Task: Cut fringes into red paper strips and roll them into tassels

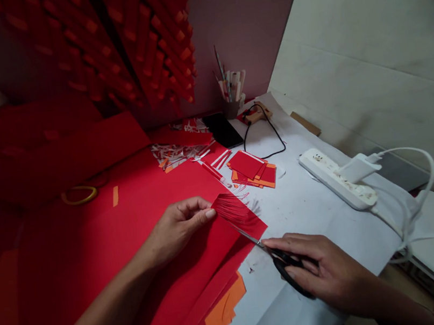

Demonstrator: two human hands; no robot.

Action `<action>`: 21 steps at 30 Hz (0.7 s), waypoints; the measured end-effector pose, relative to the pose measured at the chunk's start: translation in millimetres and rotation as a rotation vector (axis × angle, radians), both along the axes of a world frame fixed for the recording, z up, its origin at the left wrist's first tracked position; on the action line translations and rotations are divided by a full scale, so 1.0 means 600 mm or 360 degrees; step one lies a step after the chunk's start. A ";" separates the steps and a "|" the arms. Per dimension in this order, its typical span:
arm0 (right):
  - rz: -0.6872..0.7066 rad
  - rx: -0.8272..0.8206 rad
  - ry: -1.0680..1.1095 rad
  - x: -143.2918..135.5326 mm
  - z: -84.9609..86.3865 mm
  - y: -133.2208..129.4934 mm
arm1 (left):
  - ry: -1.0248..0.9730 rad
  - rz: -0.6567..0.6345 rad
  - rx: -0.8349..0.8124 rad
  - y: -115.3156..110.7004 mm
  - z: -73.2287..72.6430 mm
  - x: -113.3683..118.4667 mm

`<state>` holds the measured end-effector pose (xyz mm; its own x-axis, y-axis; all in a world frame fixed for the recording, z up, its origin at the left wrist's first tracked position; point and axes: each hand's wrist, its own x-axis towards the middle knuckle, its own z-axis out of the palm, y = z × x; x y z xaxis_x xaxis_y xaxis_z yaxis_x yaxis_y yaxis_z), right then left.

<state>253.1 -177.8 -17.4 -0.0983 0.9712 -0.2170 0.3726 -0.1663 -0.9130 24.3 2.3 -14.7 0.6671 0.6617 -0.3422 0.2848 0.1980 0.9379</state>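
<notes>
Between thumb and fingers, my left hand [187, 221] pinches the corner of a red paper piece [245, 218] that has many thin slits cut into it. My right hand [318, 267] holds black-handled scissors [287, 266], its fingers around the handles. The scissor blades lie at the lower edge of the slit paper. Large red sheets [169, 278] spread beneath my left hand, with orange paper [226, 305] sticking out near the front. Beyond the hands, a small stack of red and orange cards [248, 166] rests on the white table cover.
A white power strip [337, 180] with a plugged-in charger and cable lies at the right. Farther back are paper scraps [175, 153], a black phone [223, 130], a pen cup [232, 107] and a hot glue gun [256, 113]. Yellow-handled scissors [79, 195] lie left. Folded red paper hangs behind.
</notes>
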 end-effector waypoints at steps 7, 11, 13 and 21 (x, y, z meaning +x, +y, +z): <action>-0.0006 0.0017 -0.0025 -0.001 0.001 0.002 | 0.0006 -0.0005 0.0001 0.000 0.000 0.000; -0.0001 0.0002 -0.0039 -0.001 0.004 0.003 | 0.0009 -0.0001 0.0013 0.000 0.001 0.001; -0.0001 -0.0006 -0.0046 0.000 0.005 0.003 | 0.0010 0.0003 0.0006 -0.001 0.002 0.001; 0.0017 -0.0010 -0.0089 -0.001 0.010 0.003 | 0.0008 0.0009 -0.0002 -0.002 0.004 0.003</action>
